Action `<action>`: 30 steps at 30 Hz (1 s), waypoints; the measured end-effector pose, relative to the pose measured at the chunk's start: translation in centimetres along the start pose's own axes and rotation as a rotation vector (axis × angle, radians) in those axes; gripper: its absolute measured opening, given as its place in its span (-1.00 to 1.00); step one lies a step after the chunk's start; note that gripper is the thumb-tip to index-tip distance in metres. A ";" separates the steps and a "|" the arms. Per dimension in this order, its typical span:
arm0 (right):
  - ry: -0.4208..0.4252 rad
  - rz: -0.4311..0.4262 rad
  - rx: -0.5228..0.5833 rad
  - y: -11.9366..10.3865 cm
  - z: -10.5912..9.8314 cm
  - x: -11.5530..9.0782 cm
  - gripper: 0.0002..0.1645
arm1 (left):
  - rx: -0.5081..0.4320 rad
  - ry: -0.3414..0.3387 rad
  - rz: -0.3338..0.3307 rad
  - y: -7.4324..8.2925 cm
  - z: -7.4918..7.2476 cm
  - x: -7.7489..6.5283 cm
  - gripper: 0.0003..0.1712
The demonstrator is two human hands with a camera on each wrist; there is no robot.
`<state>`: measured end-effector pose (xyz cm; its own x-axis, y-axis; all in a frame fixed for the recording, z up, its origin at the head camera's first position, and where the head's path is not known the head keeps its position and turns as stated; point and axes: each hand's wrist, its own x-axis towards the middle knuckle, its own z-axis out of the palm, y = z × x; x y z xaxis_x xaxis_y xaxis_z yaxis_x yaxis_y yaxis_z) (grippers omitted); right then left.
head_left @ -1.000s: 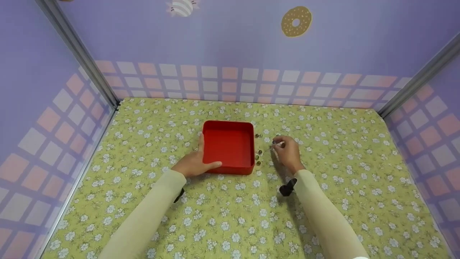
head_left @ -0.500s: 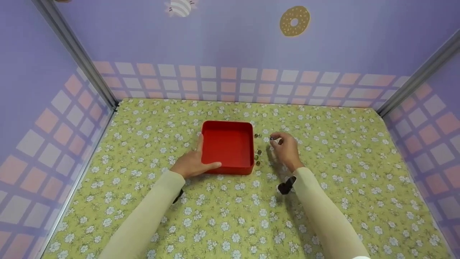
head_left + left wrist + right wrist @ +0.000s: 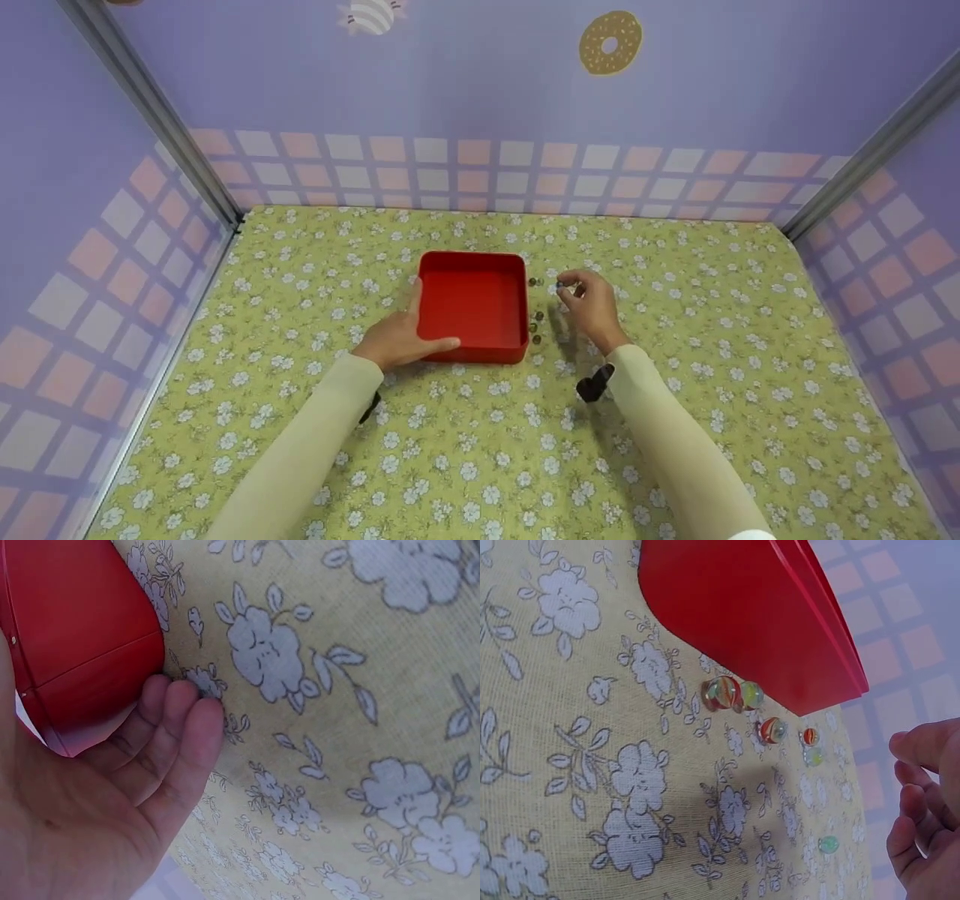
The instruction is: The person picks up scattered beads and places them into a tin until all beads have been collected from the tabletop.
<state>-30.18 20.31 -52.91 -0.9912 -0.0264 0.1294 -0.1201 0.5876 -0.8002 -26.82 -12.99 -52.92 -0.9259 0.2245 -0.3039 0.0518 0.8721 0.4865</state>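
A square red box point(image 3: 474, 354) with an open top stands on the table. At its near left corner is my left hand point(image 3: 397, 339), the thumb stretched along the front rim and the forefinger along the left wall. In the left wrist view, the other fingers point(image 3: 180, 742) rest loosely beside the red wall. My right hand point(image 3: 595, 307) is raised just right of the box, thumb and forefinger pinching a small blue marble point(image 3: 559, 285); this marble is hidden in the right wrist view. Several glass marbles point(image 3: 772, 730), with orange or yellow-green swirls, lie along the box's right wall.
A pale green marble point(image 3: 829, 844) lies apart from the others, nearer my right hand. The yellow-green flowered cloth point(image 3: 480, 450) covers the table. Purple walls with a checked band point(image 3: 517, 171) enclose the back and sides.
My right hand has moved a little left and away from me, toward the box, with the marble between its fingertips. My left hand and the box keep their places.
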 end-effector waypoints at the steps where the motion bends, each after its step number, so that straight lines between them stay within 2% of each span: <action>1: 0.002 -0.007 -0.007 -0.1 0.0 0.0 -0.79 | -0.001 -0.003 -0.002 0.0 0.0 0.0 0.50; 9: 0.010 -0.043 -0.032 -1.3 0.2 0.0 -0.80 | 0.001 -0.006 -0.008 0.0 -0.1 -0.1 0.50; 15: 0.005 -0.086 -0.018 -2.0 0.4 0.0 -0.80 | -0.004 -0.008 -0.011 -0.1 -0.2 -0.2 0.50; 30: 0.018 -0.119 0.024 -2.8 0.8 0.0 -0.81 | 0.016 -0.032 -0.013 -0.2 -0.1 0.1 0.52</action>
<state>-29.88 18.03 -51.13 -0.9688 -0.0802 0.2345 -0.2383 0.5617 -0.7923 -26.95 -13.17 -52.95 -0.9141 0.2267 -0.3362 0.0461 0.8818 0.4693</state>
